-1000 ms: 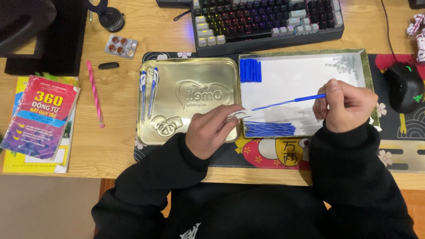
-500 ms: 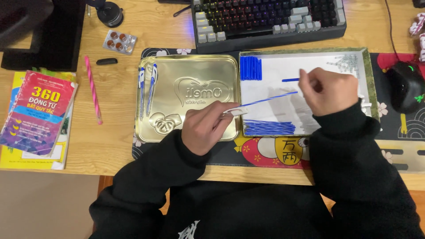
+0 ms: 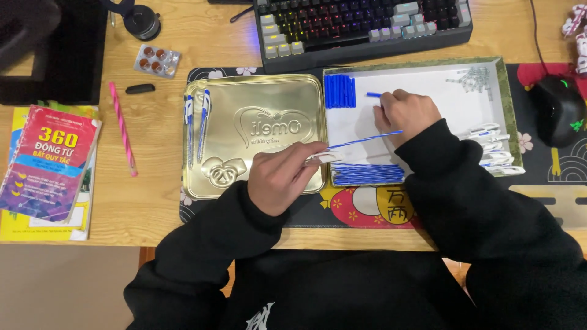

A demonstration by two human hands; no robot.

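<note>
Right hand point(image 3: 406, 113) now farther up the tray, at blue caps point(image 3: 339, 91).

a dark keyboard point(image 3: 361, 24) with lit keys sits at the top of the wooden desk point(image 3: 153, 183). a black mouse point(image 3: 557, 110) rests on the patterned desk mat point(image 3: 550, 177) at the far right. left of the mat lie a pink striped pencil point(image 3: 123, 128), a small black oblong object point(image 3: 140, 88) and a blister pack of brown pills point(image 3: 157, 60). a red and purple book point(image 3: 47, 162) lies on a yellow one point(image 3: 36, 227) at the left edge. a black round object point(image 3: 140, 21) stands near the top.
</note>
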